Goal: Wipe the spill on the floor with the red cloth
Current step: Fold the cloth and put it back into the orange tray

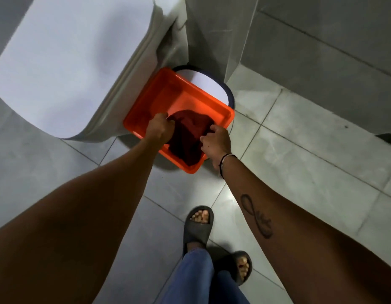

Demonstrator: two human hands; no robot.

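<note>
**Surfaces and materials as we saw them**

We saw a dark red cloth (pixel 189 133), soft, matt and creased, in a glossy orange plastic tray (pixel 185 95). The grey floor tiles (pixel 300 163) looked smooth with a faint sheen. The white toilet lid (pixel 69 62) looked like smooth, satiny plastic. We saw matt rubbery slides (pixel 198 229) and blue denim (pixel 196 275).

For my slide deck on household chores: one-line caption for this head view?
Both hands, left and right, grip the red cloth in an orange tub beside a toilet.
</note>
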